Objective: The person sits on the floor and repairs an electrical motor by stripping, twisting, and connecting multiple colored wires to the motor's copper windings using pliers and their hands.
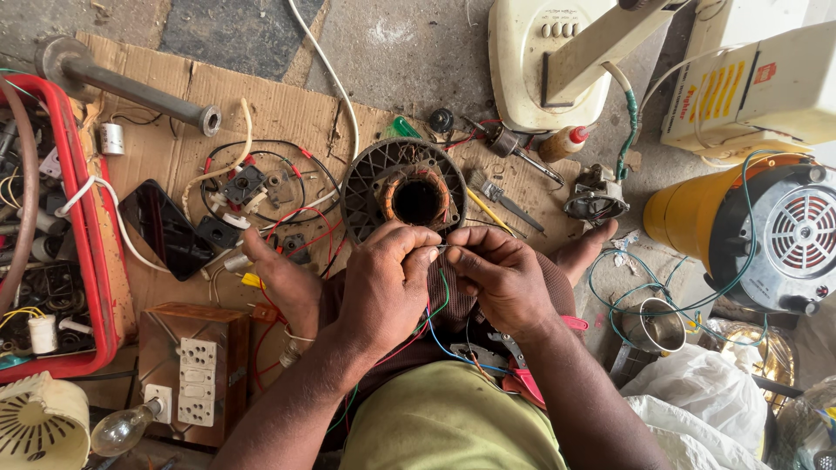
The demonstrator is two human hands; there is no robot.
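My left hand (383, 278) and my right hand (501, 274) meet just below a round dark fan motor housing (402, 193) with copper windings around its central hole. Both hands pinch thin wire ends (441, 250) between their fingertips. Green, blue and red wires (438, 322) trail from the hands down over my lap. My bare feet (283, 274) rest on the cardboard sheet (270, 100) on either side of the motor.
A red tray (83, 209) of parts sits at left, beside a black phone (161, 228). A wooden switch board (196, 357) with a bulb (122, 428) lies near my left knee. A yellow motor unit (749, 226), a white fan base (544, 61) and a small glue bottle (562, 144) stand at right.
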